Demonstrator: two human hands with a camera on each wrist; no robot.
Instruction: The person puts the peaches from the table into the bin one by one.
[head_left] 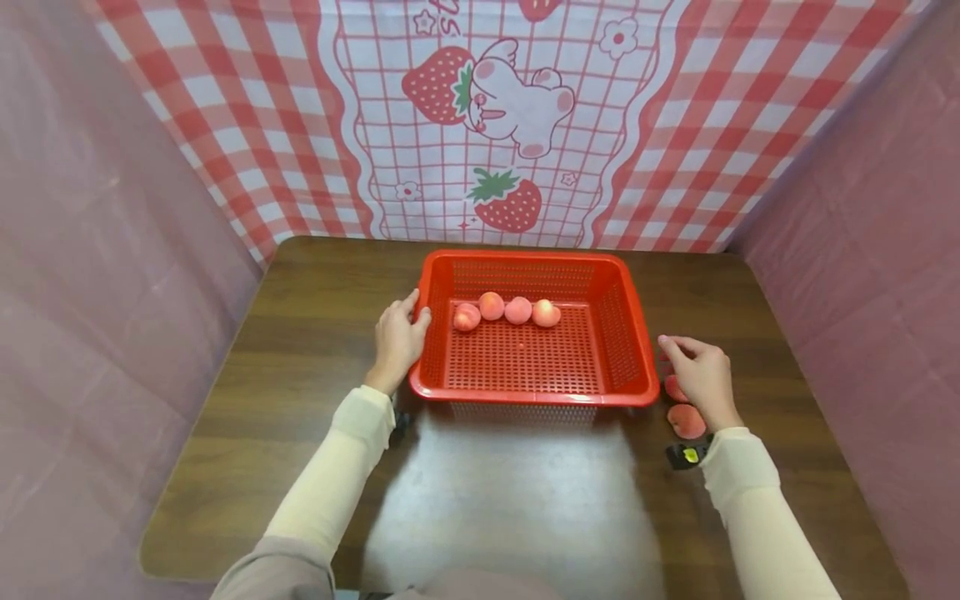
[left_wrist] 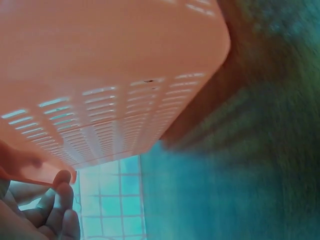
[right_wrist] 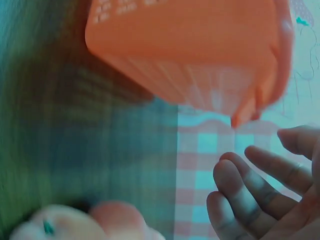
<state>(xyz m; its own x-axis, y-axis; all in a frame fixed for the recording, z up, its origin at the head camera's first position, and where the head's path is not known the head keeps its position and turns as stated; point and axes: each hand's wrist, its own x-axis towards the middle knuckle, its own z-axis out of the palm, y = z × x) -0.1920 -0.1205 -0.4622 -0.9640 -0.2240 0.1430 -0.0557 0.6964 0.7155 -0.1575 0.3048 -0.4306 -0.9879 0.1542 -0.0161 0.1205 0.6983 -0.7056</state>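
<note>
A red plastic basket point(head_left: 525, 397) with slotted walls stands on the table. Several pink peaches point(head_left: 491, 306) lie in a row on its floor, toward the back left. My left hand point(head_left: 397, 340) grips the basket's left rim; the left wrist view shows its curled fingers point(left_wrist: 62, 197) at the rim's edge. Beyond the right side, my right hand point(head_left: 705, 379) hovers with loosely bent fingers and holds nothing. Beneath it on the table are more peaches, one whole in sight point(head_left: 686, 422) and another partly hidden point(head_left: 673, 388). Blurred peaches point(right_wrist: 117, 220) also show low in the right wrist view.
The brown wooden table point(head_left: 300, 350) extends to both sides of the basket. A checked strawberry-print cloth point(head_left: 480, 200) hangs along its back edge. Pink curtains point(head_left: 862, 250) close off the left and right sides.
</note>
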